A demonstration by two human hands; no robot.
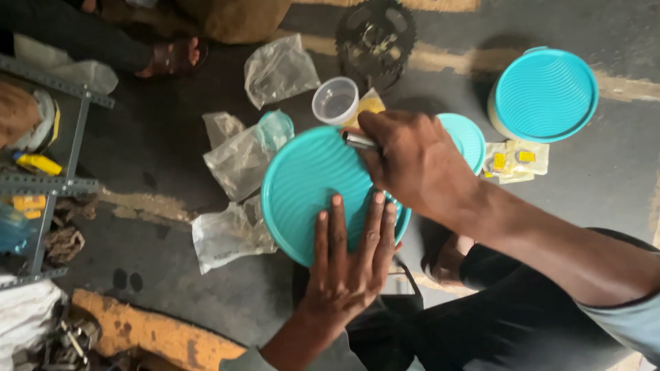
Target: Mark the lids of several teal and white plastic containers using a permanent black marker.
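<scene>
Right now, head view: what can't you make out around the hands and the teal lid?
- Small metal part: mostly hidden under the right hand.
- Container beneath the round ribbed teal plastic lid: covered by lid and left hand.
- Black toothed sprocket: top cut by frame edge.
- Crumpled clear plastic bags: contents too blurred.

big lid (309, 185): teal plastic, ridged, a bit shiny
small cup (335, 100): clear plastic, smooth
bags (240, 158): thin, crinkly clear plastic
gear wheel (375, 38): dark metal, toothed
floor (172, 137): grey, rough, dull
</scene>
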